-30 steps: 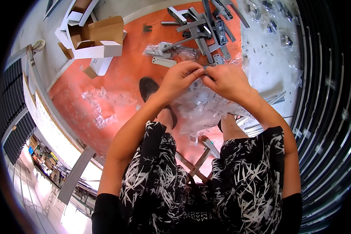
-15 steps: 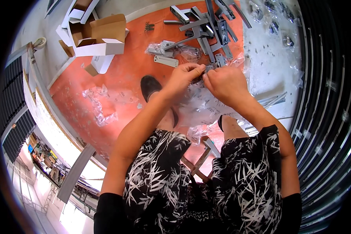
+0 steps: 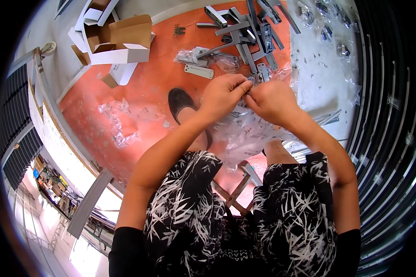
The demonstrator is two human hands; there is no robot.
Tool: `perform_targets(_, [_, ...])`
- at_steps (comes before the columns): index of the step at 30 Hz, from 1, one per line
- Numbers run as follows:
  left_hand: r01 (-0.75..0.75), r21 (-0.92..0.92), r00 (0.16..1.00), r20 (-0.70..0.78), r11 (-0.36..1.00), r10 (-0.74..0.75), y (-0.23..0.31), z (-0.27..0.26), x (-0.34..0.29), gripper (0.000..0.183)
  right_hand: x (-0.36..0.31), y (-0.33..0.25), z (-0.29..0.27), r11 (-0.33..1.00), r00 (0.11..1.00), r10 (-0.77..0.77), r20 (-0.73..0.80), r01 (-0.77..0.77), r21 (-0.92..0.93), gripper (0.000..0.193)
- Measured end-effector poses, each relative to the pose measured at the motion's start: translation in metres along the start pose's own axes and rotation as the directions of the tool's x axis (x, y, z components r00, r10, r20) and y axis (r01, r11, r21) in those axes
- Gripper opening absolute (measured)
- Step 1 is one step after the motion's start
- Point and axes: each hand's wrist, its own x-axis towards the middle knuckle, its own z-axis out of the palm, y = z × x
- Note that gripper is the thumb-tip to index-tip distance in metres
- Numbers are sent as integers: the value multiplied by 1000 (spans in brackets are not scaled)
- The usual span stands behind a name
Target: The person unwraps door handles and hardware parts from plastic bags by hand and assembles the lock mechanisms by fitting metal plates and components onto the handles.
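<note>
Ahead left: open white cardboard box (image 3: 122,56), brown-lined. Left hand (image 3: 224,94), right hand (image 3: 275,100) meet, fingers pinched closed (on what, cannot tell) over crumpled clear plastic (image 3: 240,131).

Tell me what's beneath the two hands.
Crumpled clear plastic shows just below the left hand and right hand, over an orange surface. Whatever lies directly under or between the hands is covered.

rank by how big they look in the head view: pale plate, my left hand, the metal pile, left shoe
Largest to smallest:
1. metal pile
2. left hand
3. left shoe, partly hidden
4. pale plate
The hand looks closer to the camera, so its true size against the shoe is unsure.
</note>
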Motion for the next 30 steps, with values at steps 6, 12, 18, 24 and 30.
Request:
perform_targets(6, [415, -536, 797, -175, 735, -578, -45, -26, 14, 30, -24, -53, 36, 879, 864, -469, -182, 438, -188, 11])
perform_targets(12, [313, -504, 761, -374, 805, -530, -109, -70, -13, 27, -30, -23, 1, 976, 872, -183, -454, 216, 23, 25])
perform_targets(18, [515, 352, 834, -417, 782, -361, -163, -138, -68, 34, -50, 9, -27, 986, 818, -30, -575, 119, 117, 20])
perform_targets(24, [483, -590, 820, 46, 647, -571, -44, -62, -19, 50, -53, -2, -19, 985, 766, -20, -643, 127, 120, 14])
perform_targets(30, [257, -903, 931, 135, 345, -339, -30, -61, -5, 51, -54, -5, 15, 706, 902, 344, -260, -67, 705, 17])
